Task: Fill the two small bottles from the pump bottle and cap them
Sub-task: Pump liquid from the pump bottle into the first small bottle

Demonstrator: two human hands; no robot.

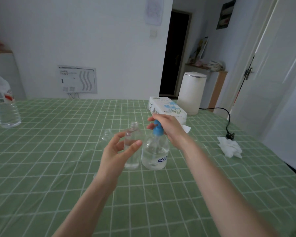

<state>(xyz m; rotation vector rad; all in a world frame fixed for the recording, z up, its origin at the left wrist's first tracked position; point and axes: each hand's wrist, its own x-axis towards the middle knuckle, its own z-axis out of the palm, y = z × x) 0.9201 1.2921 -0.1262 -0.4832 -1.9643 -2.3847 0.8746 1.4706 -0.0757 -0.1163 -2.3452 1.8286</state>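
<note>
pump bottle (155, 151): 1, frame centre, upright on the green checked tablecloth (58, 168), clear, partly filled, blue pump head
small bottles: 2, both uncapped; near small bottle (132, 144) just left of pump bottle, some liquid at bottom; far small bottle (107, 135) behind-left, looks empty
right hand (167, 125): fingers curled over the blue pump head, gripping it
left hand (118, 151): fingers loosely spread, cupped at near small bottle; contact unclear, not closed
large water bottle (3, 103): 1, left edge
tissue box (166, 106): 1, behind right hand
crumpled tissue (231, 148): 1, right
black plug (230, 135): 1, beside crumpled tissue
</note>
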